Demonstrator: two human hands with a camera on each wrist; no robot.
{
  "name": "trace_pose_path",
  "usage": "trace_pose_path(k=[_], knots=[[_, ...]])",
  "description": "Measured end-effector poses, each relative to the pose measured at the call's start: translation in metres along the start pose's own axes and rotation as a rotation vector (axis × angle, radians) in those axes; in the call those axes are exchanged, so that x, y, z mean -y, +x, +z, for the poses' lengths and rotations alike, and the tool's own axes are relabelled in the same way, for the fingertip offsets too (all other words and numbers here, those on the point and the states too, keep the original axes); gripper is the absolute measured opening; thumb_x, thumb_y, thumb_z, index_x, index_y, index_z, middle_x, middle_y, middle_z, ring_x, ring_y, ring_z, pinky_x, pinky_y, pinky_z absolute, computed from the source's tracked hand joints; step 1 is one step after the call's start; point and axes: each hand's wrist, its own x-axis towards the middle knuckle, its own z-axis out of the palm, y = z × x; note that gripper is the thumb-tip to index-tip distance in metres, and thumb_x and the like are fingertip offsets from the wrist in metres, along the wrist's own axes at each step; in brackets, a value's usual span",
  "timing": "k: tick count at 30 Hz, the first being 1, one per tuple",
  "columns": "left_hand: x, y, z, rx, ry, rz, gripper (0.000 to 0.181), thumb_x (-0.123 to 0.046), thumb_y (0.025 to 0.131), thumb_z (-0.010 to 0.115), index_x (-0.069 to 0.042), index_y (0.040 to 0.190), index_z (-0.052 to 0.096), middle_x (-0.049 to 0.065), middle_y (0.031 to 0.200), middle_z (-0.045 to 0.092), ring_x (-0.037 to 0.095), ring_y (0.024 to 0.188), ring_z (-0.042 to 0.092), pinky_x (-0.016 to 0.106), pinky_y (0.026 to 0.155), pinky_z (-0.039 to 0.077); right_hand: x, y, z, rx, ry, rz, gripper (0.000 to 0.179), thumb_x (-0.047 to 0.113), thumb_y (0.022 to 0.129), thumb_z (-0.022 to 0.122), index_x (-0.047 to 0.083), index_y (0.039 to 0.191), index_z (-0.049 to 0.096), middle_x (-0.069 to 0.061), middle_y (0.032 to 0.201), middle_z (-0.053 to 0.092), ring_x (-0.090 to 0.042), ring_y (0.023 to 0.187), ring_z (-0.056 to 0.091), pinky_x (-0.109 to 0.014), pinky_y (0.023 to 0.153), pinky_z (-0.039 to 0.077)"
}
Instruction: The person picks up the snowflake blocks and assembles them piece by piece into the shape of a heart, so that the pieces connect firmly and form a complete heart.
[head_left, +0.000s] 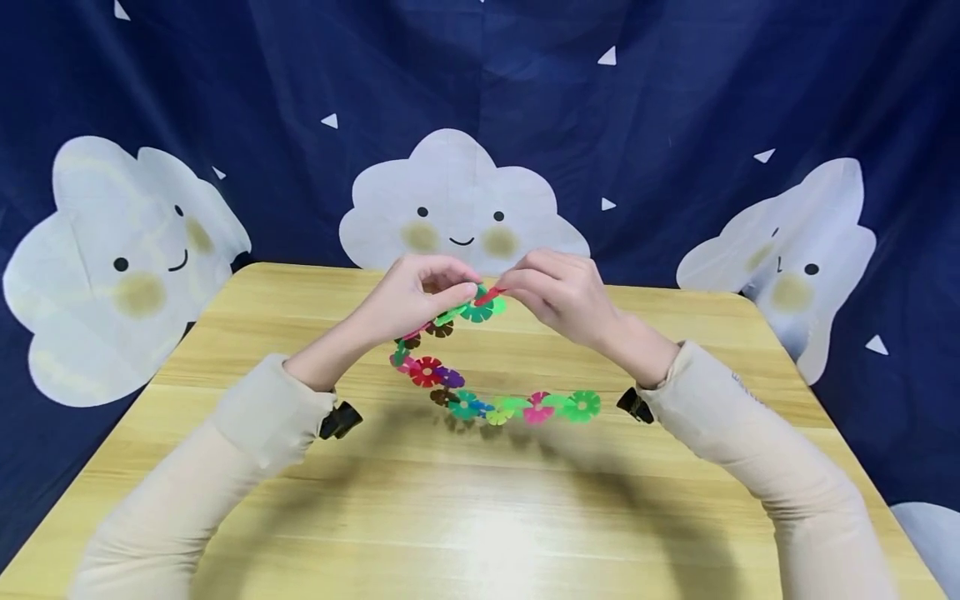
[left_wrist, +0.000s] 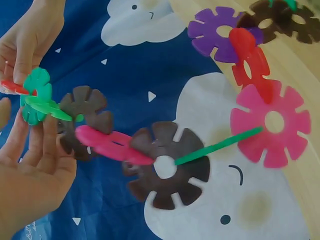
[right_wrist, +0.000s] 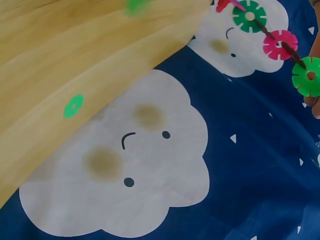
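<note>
A chain of slotted plastic flower discs [head_left: 427, 372] in many colours hangs in a curve from my left hand [head_left: 420, 292]. Thumb and fingers of that hand pinch it near its upper end, at a teal disc [left_wrist: 37, 95]. My right hand [head_left: 561, 292] pinches a red disc [head_left: 489, 296], seen nearly edge-on, its rim meeting the teal disc. In the left wrist view, brown discs [left_wrist: 167, 167] and a pink disc [left_wrist: 272, 125] follow along the chain. The chain's other end is a green disc [head_left: 582, 406], low over the table.
Both hands are above a light wooden table [head_left: 480, 517]. In the right wrist view a single green disc [right_wrist: 74, 106] shows against the tabletop near its edge. Behind the table hangs a dark blue curtain [head_left: 480, 75] with white clouds [head_left: 457, 196]. Black wrist mounts [head_left: 340, 419] sit at both cuffs.
</note>
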Motion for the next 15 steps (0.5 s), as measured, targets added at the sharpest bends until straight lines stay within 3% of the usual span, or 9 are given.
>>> trace_pose_path(k=[5, 8, 12, 15], knots=[[0.0012, 0.0022, 0.0025, 0.048, 0.027, -0.004, 0.034, -0.018, 0.088, 0.059, -0.004, 0.120, 0.058, 0.007, 0.108, 0.064, 0.015, 0.097, 0.058, 0.030, 0.079, 0.046, -0.0012, 0.0035, 0.0018, 0.037, -0.023, -0.036, 0.016, 0.017, 0.091, 0.055, 0.006, 0.083, 0.065, -0.005, 0.070, 0.060, -0.018, 0.058, 0.056, -0.027, 0.053, 0.047], [0.0014, 0.0039, 0.0056, 0.090, 0.028, -0.015, 0.036, -0.020, 0.088, 0.060, -0.006, 0.121, 0.058, 0.006, 0.106, 0.064, 0.017, 0.084, 0.057, 0.027, 0.067, 0.045, -0.0014, 0.0048, 0.0020, 0.054, -0.027, -0.045, 0.016, 0.015, 0.092, 0.054, 0.006, 0.084, 0.065, -0.005, 0.070, 0.060, -0.017, 0.058, 0.056, -0.026, 0.053, 0.047], [0.0013, 0.0055, 0.0089, 0.098, 0.008, -0.029, 0.032, -0.020, 0.087, 0.061, -0.008, 0.117, 0.061, 0.005, 0.094, 0.064, 0.019, 0.063, 0.048, 0.027, 0.051, 0.035, -0.0021, 0.0064, 0.0017, 0.059, -0.013, -0.031, 0.015, 0.014, 0.091, 0.054, 0.006, 0.085, 0.065, -0.005, 0.071, 0.061, -0.017, 0.058, 0.056, -0.026, 0.053, 0.047], [0.0014, 0.0066, 0.0093, 0.090, 0.001, -0.033, 0.032, -0.020, 0.088, 0.060, -0.007, 0.117, 0.061, 0.006, 0.097, 0.065, 0.017, 0.066, 0.050, 0.026, 0.055, 0.038, -0.0032, 0.0078, 0.0020, 0.055, -0.003, -0.022, 0.016, 0.014, 0.092, 0.054, 0.006, 0.084, 0.065, -0.005, 0.072, 0.062, -0.016, 0.060, 0.057, -0.026, 0.054, 0.047]])
